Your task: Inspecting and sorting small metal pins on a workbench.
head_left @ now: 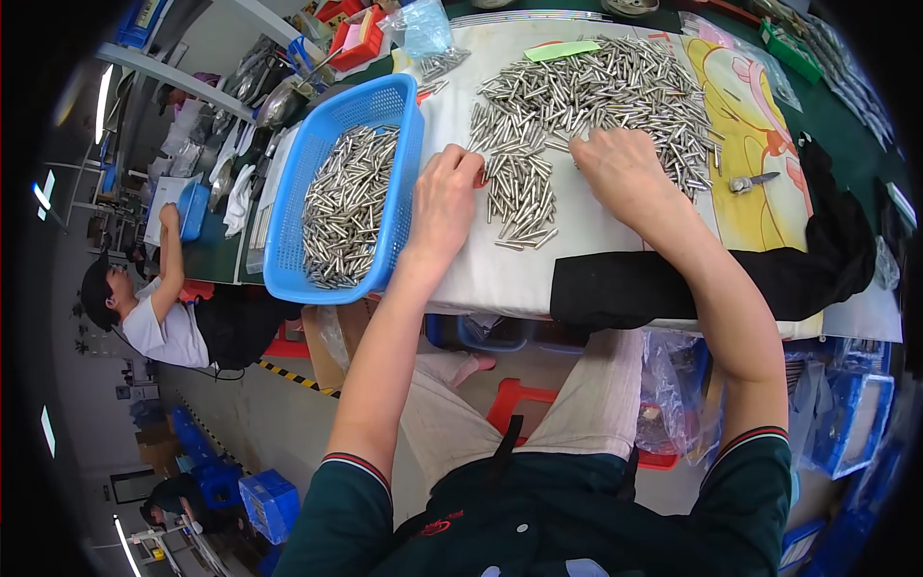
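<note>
A large heap of short silver metal pins (596, 91) lies on a white cloth over the table (500, 274). A smaller bunch of aligned pins (524, 202) sits between my hands. My left hand (444, 197) rests on the cloth at the left of that bunch, fingers curled against the pins. My right hand (620, 168) lies palm down at the near edge of the big heap, fingers spread over pins. A blue plastic basket (288, 216) to the left holds several more pins (341, 207).
A black cloth (673, 279) drapes the table's near edge. A small metal tool (750, 181) lies on a yellow printed sheet at right. Another person (144, 308) sits at a bench on the far left. Red bins and a clear bag stand behind the basket.
</note>
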The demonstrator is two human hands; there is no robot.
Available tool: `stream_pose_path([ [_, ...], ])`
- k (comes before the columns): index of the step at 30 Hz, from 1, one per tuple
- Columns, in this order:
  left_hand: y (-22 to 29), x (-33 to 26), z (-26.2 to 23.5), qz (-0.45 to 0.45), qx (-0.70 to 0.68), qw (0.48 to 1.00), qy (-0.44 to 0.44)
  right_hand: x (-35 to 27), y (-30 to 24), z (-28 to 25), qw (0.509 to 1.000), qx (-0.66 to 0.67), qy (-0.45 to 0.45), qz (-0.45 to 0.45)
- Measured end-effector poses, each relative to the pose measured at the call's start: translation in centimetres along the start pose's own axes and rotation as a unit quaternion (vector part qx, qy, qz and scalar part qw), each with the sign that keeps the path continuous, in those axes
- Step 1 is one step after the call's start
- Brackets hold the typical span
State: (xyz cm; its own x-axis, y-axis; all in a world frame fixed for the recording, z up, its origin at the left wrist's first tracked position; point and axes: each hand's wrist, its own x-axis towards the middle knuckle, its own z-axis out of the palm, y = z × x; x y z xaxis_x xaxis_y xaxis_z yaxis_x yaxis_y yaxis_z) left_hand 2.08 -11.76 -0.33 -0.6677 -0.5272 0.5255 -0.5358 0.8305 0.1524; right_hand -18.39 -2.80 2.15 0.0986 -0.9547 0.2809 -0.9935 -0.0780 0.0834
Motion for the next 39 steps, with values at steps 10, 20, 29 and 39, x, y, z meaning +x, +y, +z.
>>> stream_pose_path([
  [10, -1.0, 0.3, 0.1, 0.087, -0.040, 0.995, 0.005, -0.2, 0.0, -0.1, 1.000, 0.007, 0.024, -0.007],
  [20, -0.4, 1.0, 0.2, 0.071, -0.026, 0.997, -0.013, -0.2, 0.4, 0.1, 1.000, 0.007, 0.000, -0.003],
  [29, -0.1, 0.4, 0.2, 0.112, 0.026, 0.993, -0.011, -0.3, -0.1, -0.4, 0.999, -0.021, -0.022, 0.016],
  [39, 0.2, 0.8, 0.2, 0.077, 0.035, 0.994, -0.067, -0.4, 0.2, 0.2, 1.000, -0.009, -0.009, 0.013],
])
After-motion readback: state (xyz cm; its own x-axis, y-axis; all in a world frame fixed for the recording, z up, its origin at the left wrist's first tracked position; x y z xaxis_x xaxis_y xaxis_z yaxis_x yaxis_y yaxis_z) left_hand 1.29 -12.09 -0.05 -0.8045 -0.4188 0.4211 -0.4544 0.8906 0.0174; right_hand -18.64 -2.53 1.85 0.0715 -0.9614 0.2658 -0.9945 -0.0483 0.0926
